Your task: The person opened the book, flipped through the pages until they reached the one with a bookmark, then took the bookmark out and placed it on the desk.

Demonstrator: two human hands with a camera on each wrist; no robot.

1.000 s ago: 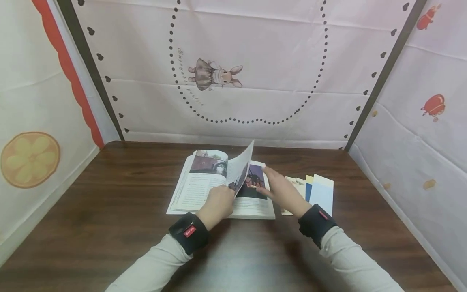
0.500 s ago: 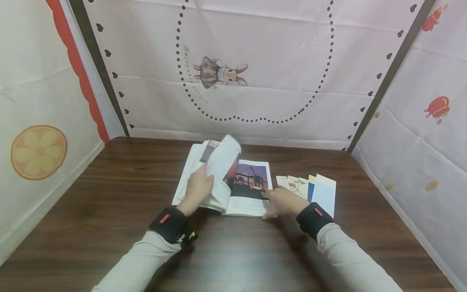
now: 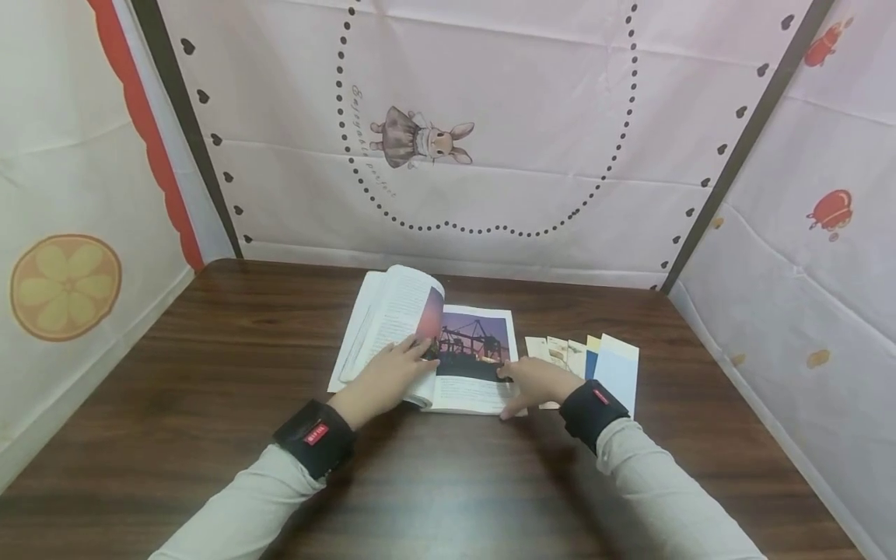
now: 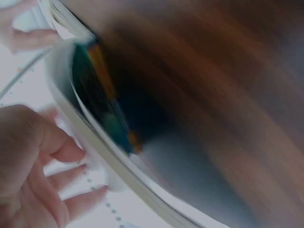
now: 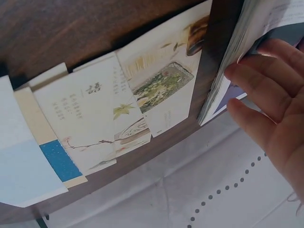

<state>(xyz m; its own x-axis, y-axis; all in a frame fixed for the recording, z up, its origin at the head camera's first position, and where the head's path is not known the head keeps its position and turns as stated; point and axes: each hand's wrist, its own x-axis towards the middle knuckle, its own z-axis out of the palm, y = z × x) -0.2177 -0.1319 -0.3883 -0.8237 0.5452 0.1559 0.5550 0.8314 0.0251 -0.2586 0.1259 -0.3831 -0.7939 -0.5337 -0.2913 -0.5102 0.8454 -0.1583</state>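
An open book (image 3: 462,395) lies on the brown table, its right page showing a photo of cranes against a purple sky. My left hand (image 3: 381,381) rests on the curved left-hand pages, fingers extended toward the middle fold. In the left wrist view, the book's edge (image 4: 102,147) runs beside the spread fingers, and the picture is blurred. At the right page's outer edge lies my right hand (image 3: 542,381), thumb near the lower corner. The right wrist view shows its fingers (image 5: 256,78) loosely extended over the page edge.
Several overlapping cards (image 3: 617,369) lie fanned out right of the book, partly behind the right hand. Close up, one card (image 5: 164,80) bears a plant picture. A patterned cloth (image 3: 525,140) hangs behind the table (image 3: 210,350), with more cloth at both sides.
The lifted page has come down onto the left side, uncovering the crane photo fully. My left hand went left with it, released it and now lies flat; the right moved down the page edge.
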